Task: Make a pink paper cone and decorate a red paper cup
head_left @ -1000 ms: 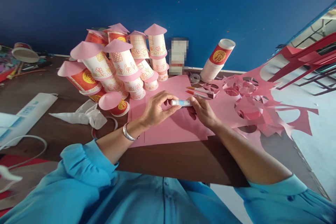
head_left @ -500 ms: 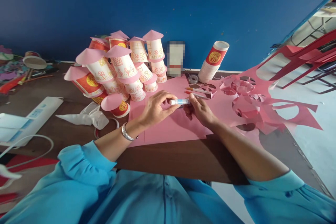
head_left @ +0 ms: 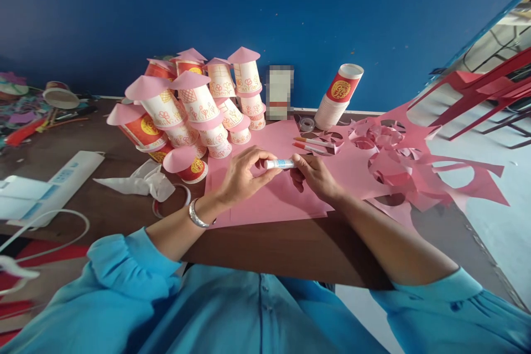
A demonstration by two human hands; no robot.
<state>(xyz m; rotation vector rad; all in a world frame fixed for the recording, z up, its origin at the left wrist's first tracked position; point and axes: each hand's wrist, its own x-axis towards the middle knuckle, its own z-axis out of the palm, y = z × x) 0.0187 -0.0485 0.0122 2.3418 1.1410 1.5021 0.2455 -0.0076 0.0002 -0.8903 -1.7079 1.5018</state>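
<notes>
Between both hands I hold a white glue stick (head_left: 280, 164) with a blue label, lying nearly level above the pink paper sheets (head_left: 265, 202). My left hand (head_left: 245, 172) pinches its left end between thumb and fingertips. At the other end, my right hand (head_left: 316, 176) is closed with the thumb against the tube, and its fingers partly hide that end. Behind the hands, two orange-and-white pens (head_left: 309, 147) rest on the paper. Left of my left hand stand stacked paper cups (head_left: 191, 102), several topped with pink paper cones and drawn with flowers.
A tilted stack of paper cups (head_left: 338, 97) stands near the blue wall, beside a tape roll (head_left: 306, 124). Pink cut-out scraps (head_left: 390, 155) spread over the right side. A crumpled white tissue (head_left: 151, 181), another tape roll (head_left: 186, 197) and a white power strip (head_left: 62, 182) lie left.
The glue stick has shifted slightly left and turned so that its label shows more. Both hands keep their grip in nearly the same place. The view has moved slightly.
</notes>
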